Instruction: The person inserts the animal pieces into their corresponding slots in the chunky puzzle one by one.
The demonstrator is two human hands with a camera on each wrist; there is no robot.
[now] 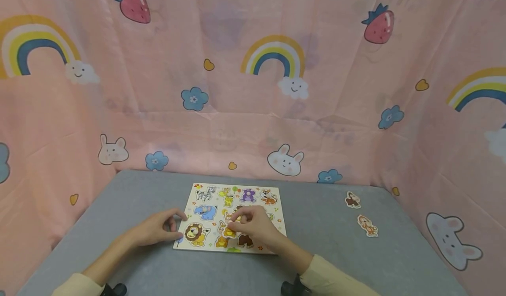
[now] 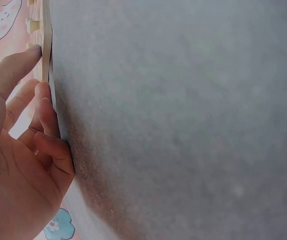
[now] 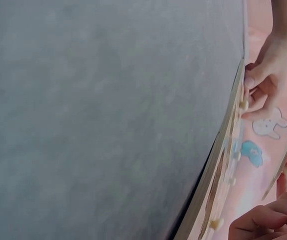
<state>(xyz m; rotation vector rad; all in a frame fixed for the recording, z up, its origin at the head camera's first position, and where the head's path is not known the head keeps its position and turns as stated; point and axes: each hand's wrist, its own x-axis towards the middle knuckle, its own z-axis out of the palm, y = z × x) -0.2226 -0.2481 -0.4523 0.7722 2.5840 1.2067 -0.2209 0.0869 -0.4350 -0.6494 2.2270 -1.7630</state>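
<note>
A wooden knob puzzle board [image 1: 186, 246] with animal pictures lies on the grey table. My left hand [image 1: 156, 229] rests at its left edge, thumb and forefinger touching the rim and the other fingers bent. The left wrist view shows the thumb against the board's side [image 2: 46, 40]. Over the lower middle of the board, my right hand [image 1: 257, 225] pinches a small yellow-orange animal puzzle piece [image 1: 229, 232]. In the right wrist view that thin piece [image 3: 285, 160] is tilted and apart from the board. The hand hides part of the board's right side.
Two loose puzzle pieces, a brown animal [image 1: 353, 200] and an orange one [image 1: 367, 225], lie on the table [image 1: 324, 243] to the right. Pieces such as the lion [image 1: 195, 234] and the blue elephant [image 1: 205, 212] sit on the board. A pink patterned curtain [image 1: 237, 133] hangs behind.
</note>
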